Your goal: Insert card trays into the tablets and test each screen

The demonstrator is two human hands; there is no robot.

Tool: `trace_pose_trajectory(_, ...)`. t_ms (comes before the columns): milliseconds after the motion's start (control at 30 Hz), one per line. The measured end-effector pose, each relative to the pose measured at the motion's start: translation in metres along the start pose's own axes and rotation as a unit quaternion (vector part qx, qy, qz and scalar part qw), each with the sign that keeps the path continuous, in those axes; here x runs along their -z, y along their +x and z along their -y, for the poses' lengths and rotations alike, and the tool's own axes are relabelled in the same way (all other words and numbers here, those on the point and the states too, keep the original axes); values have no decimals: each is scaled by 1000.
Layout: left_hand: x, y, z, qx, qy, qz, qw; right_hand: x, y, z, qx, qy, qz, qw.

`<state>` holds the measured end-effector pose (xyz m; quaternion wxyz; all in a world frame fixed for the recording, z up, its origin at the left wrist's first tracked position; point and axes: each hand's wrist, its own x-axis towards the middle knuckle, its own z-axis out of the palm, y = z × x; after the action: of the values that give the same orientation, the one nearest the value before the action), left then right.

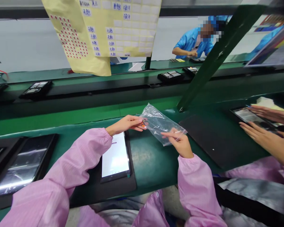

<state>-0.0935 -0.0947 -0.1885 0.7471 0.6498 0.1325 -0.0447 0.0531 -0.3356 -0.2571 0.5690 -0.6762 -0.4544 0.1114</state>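
Observation:
A clear plastic bag (pixel 159 121) is held up over the green bench between my two hands. My left hand (pixel 131 123) is closed at the bag's left side. Small orange and dark pieces (pixel 144 123) show at its fingertips; whether they lie inside the bag I cannot tell. At the lower right edge of the bag, my right hand (pixel 181 143) pinches the plastic, with the index finger seen through it. Below my left wrist lies a tablet (pixel 115 157) with a lit white screen, resting on a black mat (pixel 123 186).
Left of me lie dark tablets (pixel 21 164) on black mats. To the right, a co-worker's hands (pixel 265 126) touch another tablet (pixel 247 114) beside a dark mat (pixel 203 138). A conveyor (pixel 123 90) carries devices behind a green post (pixel 203 69). Another person (pixel 191 41) works beyond it.

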Motion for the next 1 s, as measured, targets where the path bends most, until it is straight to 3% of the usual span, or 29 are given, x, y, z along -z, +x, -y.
trace_pose_trajectory(233,-8,-8,-9,26,17,37,999,-14,3,-19,-53,42,45,997)
trace_pose_trajectory(400,-15,-2,-9,3,88,-35,996,-18,3,-17,-38,77,97,992)
trace_pose_trajectory(533,-17,2,-6,-13,87,-64,994,-27,2,-15,-52,127,94,986)
trace_pose_trajectory(667,-23,3,-1,-14,28,-51,998,-33,1,-18,-38,127,58,989)
trace_pose_trajectory(867,-41,13,25,21,-187,-15,982,-35,2,-10,-27,72,-15,997)
trace_pose_trajectory(1000,-48,22,38,54,-224,2,973,-34,2,-8,-17,45,-7,999)
